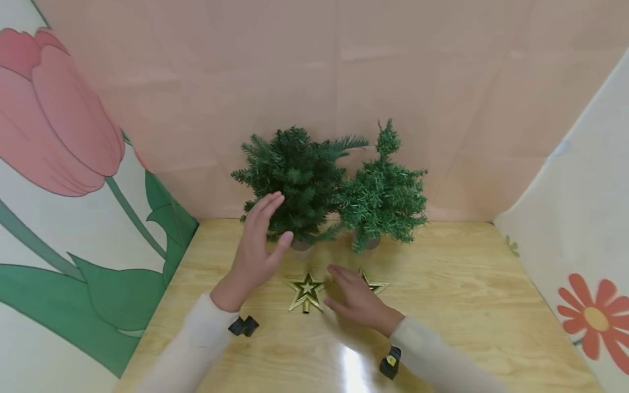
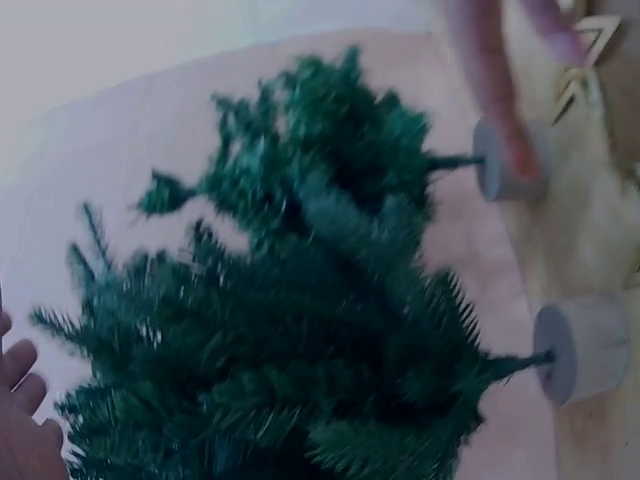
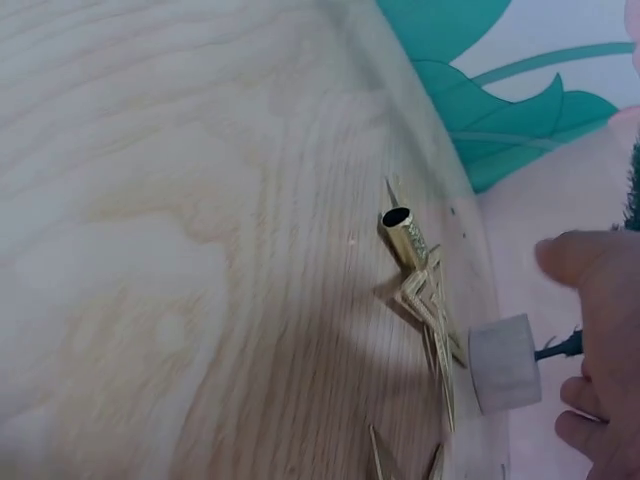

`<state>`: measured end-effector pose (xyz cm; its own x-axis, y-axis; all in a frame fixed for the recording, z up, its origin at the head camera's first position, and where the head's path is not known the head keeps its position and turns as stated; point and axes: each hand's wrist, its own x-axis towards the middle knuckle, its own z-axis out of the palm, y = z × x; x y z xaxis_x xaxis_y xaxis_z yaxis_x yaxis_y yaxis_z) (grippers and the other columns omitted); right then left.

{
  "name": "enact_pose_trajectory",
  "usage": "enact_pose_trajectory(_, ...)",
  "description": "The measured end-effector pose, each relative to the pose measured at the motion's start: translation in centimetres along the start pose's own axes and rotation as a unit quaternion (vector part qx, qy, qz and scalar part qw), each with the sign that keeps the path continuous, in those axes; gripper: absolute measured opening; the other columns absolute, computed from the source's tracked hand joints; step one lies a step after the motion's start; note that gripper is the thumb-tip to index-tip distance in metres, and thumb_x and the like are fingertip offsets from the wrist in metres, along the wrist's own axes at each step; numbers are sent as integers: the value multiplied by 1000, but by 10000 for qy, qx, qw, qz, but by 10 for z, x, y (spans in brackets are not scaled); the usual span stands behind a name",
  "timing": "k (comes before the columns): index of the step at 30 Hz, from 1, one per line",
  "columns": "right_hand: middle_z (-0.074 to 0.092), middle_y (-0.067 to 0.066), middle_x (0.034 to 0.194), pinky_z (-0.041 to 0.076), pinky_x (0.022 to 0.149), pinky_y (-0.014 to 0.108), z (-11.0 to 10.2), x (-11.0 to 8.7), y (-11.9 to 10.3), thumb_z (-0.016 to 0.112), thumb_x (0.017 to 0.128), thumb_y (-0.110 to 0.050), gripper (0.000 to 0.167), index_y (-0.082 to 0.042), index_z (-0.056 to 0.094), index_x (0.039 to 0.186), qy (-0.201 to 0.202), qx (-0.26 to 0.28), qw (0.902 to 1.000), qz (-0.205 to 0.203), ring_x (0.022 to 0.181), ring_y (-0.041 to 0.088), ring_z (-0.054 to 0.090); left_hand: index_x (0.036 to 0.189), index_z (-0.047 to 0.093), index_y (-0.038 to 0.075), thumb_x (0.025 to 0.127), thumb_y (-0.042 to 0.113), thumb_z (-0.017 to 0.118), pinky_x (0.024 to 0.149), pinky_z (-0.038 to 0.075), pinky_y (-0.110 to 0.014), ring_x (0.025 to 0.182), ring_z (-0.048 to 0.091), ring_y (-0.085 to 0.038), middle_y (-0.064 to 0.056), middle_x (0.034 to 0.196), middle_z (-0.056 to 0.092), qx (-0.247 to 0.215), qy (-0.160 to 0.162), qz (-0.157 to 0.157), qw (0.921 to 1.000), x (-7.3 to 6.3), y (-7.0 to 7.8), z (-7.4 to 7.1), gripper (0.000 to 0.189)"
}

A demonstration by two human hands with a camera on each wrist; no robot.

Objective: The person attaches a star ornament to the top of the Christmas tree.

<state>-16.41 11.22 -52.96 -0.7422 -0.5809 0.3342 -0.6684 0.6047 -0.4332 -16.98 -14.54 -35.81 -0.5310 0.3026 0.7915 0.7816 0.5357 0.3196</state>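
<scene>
My left hand [image 1: 257, 240] is raised in front of the dark green artificial Christmas tree [image 1: 295, 174], fingers extended and thumb held apart. Nothing lies in its grasp. Its fingers show at the lower left edge of the left wrist view. My right hand [image 1: 356, 297] hovers low over the table, between two gold star tree toppers, its fingers pointing left. One star [image 1: 307, 289] lies flat with its socket toward me. The second star [image 1: 375, 286] is partly hidden behind the right hand. A smaller, lighter green tree [image 1: 383, 196] stands beside the first.
Both trees stand on round bases, the left tree's base [image 2: 585, 350] and the right tree's base [image 2: 505, 160], near the back of the wooden table [image 1: 467, 305]. A pink cloth [image 1: 467, 109] hangs behind them. Flower-printed panels [image 1: 597, 319] flank the table.
</scene>
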Motion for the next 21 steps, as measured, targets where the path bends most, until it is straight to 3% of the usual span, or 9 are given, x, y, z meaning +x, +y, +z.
enact_pose_trajectory(6, 40, 26, 146, 29, 107, 57, 12, 12, 1, 73, 87, -39, 82, 8, 38, 144, -138, -166, 9997, 97, 135, 41, 36, 154, 26, 7, 97, 51, 51, 112, 19, -52, 144, 19, -31, -10, 157, 22, 399, 455, -289, 9977, 37, -25, -14, 76)
enact_pose_trajectory(10, 39, 27, 147, 28, 108, 58, 18, 16, 1, 73, 86, -43, 86, 10, 37, 144, -296, -220, 9992, 170, 135, 43, 36, 157, 13, 16, 92, 57, 55, 111, 19, -55, 144, 16, -24, -9, 158, 17, 671, 363, -764, 9942, 55, -39, -23, 87)
enact_pose_trajectory(16, 37, 27, 148, 25, 107, 62, 23, 17, 1, 74, 84, -46, 91, 10, 35, 145, -527, -327, 9976, 316, 136, 42, 35, 157, -4, 29, 88, 59, 62, 111, 15, -60, 146, 9, -24, -6, 161, 9, 805, -168, -1640, 9830, 59, -50, -24, 100)
enact_pose_trajectory(21, 35, 26, 149, 24, 108, 60, 27, 18, 0, 72, 85, -48, 92, 9, 33, 147, -730, -337, 9956, 489, 137, 41, 34, 157, -8, 28, 85, 64, 62, 109, 17, -63, 146, 9, -27, -2, 161, 5, 649, -435, -2180, 9728, 54, -56, -19, 106)
